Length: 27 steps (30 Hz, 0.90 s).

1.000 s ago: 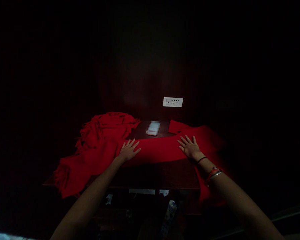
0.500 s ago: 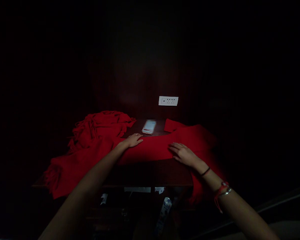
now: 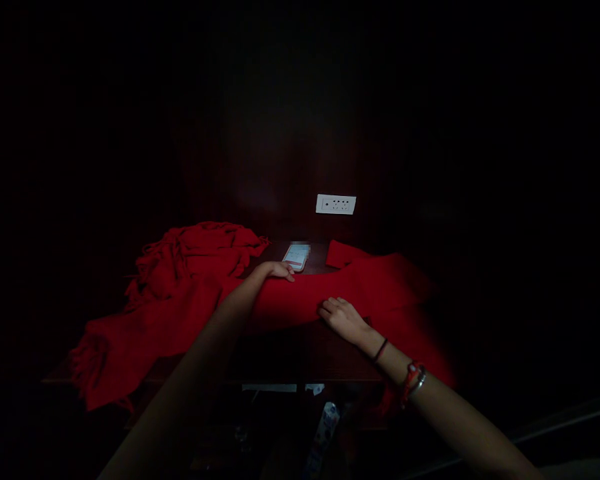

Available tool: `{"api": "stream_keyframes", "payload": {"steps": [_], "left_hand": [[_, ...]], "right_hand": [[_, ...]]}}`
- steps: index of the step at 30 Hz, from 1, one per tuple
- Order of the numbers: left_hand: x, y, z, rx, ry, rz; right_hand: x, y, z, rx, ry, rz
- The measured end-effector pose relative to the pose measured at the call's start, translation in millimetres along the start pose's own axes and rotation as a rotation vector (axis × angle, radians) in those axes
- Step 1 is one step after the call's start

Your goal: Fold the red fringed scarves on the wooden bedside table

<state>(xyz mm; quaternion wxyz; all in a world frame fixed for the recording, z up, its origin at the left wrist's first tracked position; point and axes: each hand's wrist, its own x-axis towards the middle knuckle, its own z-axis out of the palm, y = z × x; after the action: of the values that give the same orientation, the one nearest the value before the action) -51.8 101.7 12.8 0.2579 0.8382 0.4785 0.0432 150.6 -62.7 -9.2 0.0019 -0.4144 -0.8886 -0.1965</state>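
A red fringed scarf [image 3: 300,297] lies spread across a dark table, bunched up on the left and hanging over the right end. My left hand [image 3: 279,269] rests on its far edge, thumb apart from the fingers, just in front of a phone [image 3: 297,256]. At the near edge of the cloth my right hand [image 3: 344,320] has its fingers curled in on the fabric; the fingertips are partly hidden. The phone lies face up with its screen lit.
A white wall socket [image 3: 336,204] sits on the dark wall behind the table [image 3: 290,353]. Below the tabletop, a patterned white-and-blue packet [image 3: 325,427] and some white pieces show dimly. Everything around is very dark.
My right hand has moved left and nearer, its fingers going from spread to curled. My left hand has shifted right and a little farther away, toward the phone.
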Motion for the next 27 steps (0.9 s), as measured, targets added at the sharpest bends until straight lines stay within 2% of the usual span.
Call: {"api": "stream_keyframes", "payload": {"steps": [2,4,6,8,11,15,17,20,22,23,25,27], "left_hand": [[-1,-2,-6.0,-0.107,-0.098,-0.049],[0,0,-12.2,-0.312,-0.156,-0.069],[2,7,-20.2,-0.550,-0.158,-0.022],[6,23,-31.5,-0.749,-0.134,0.079],[18,62,-51.3,-0.905,-0.083,0.250],[49,132,-66.4,-0.931,-0.050,0.366],[73,169,-63.7,-0.921,-0.044,0.407],[113,217,-45.5,-0.789,0.002,0.437],[139,239,-25.5,-0.569,0.079,0.399],[150,246,-13.9,-0.461,0.115,0.374],[168,253,10.3,-0.323,0.143,0.338],[178,251,31.8,-0.279,0.130,0.335]], "right_hand": [[0,-1,-3,0.024,0.004,0.031],[-3,4,-8,0.096,0.039,0.126],[-8,14,-16,0.224,0.144,0.266],[-12,27,-24,0.409,0.316,0.404],[-20,52,-35,0.783,0.574,0.654],[-40,87,-44,1.318,0.859,0.954],[-53,105,-43,1.439,0.996,1.050],[-74,131,-32,1.404,1.127,1.221],[-84,144,-21,1.275,1.097,1.332],[-88,148,-16,1.176,1.022,1.378],[-93,150,-6,0.889,0.778,1.443],[-94,146,-1,0.554,0.515,1.453]]}}
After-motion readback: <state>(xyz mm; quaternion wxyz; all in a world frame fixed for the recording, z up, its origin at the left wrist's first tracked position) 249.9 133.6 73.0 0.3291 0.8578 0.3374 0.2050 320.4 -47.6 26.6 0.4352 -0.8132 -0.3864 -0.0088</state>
